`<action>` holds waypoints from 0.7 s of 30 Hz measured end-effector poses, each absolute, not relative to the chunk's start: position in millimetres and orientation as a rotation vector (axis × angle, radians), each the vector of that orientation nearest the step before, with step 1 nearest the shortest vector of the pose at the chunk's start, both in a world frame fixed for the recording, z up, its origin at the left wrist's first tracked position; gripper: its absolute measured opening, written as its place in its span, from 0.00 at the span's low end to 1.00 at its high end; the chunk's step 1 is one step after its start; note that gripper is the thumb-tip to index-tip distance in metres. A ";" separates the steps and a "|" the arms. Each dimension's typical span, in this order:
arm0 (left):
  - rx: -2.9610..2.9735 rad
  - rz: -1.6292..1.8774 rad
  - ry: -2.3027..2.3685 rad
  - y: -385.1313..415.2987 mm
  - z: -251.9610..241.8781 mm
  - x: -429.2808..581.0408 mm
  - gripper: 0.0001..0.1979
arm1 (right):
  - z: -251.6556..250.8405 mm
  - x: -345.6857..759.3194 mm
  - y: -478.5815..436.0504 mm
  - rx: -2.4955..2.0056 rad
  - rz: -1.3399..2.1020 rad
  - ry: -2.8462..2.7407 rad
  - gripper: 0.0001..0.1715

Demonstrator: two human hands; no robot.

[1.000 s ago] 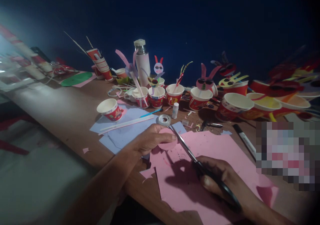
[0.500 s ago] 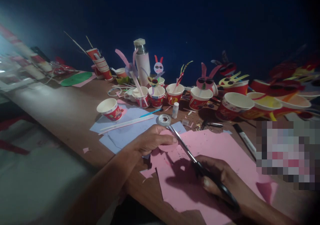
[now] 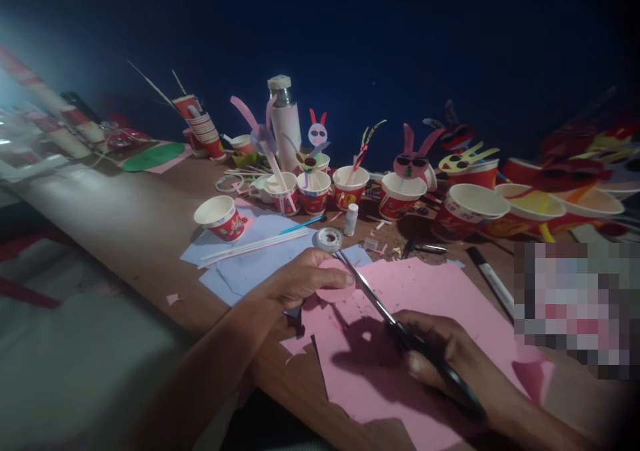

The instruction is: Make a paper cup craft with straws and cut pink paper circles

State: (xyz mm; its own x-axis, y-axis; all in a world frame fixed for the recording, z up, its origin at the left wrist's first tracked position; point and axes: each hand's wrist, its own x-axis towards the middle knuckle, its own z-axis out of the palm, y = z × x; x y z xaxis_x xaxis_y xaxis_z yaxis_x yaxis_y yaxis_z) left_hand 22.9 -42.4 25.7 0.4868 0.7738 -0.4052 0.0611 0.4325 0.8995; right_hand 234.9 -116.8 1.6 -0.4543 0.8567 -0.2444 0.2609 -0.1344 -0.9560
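My left hand (image 3: 305,279) pinches a small rounded piece of pink paper (image 3: 334,295) between thumb and fingers. Black-handled scissors (image 3: 376,297) are gripped in my right hand (image 3: 440,344), their blades pointing up and left along the right edge of the pink piece. The blades look nearly closed; whether they are biting into the paper I cannot tell. Under both hands lies a large sheet of pink paper (image 3: 370,384) with ragged edges, marked by shadows and small specks. A roll of clear tape (image 3: 329,239) lies just beyond the blade tips.
Blue paper (image 3: 240,277) carries a tilted paper cup (image 3: 219,217) and white straws (image 3: 255,247). Behind stand a small white bottle (image 3: 351,219), a flask (image 3: 286,124) and several red cups (image 3: 400,201) with paper rabbit faces. A marker (image 3: 490,283) lies at right, a green disc (image 3: 153,157) at far left.
My right hand and the scissors have shifted very slightly. The left hand still holds the pink piece in nearly the same place.
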 end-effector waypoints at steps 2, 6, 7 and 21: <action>1.031 0.550 0.981 -42.6 27.6 23.5 0.06 | 1.9 234.4 -116.4 -1.255 1.633 -1.645 0.20; 1.031 0.537 1.009 -42.8 29.0 23.4 0.05 | 2.5 234.2 -116.2 -1.243 1.663 -1.612 0.22; 1.029 0.536 1.011 -42.9 29.1 23.3 0.05 | 2.6 234.3 -116.1 -1.235 1.675 -1.602 0.22; 1.008 0.557 1.016 -43.3 30.7 23.5 0.05 | 2.3 236.5 -114.9 -1.198 1.748 -1.573 0.25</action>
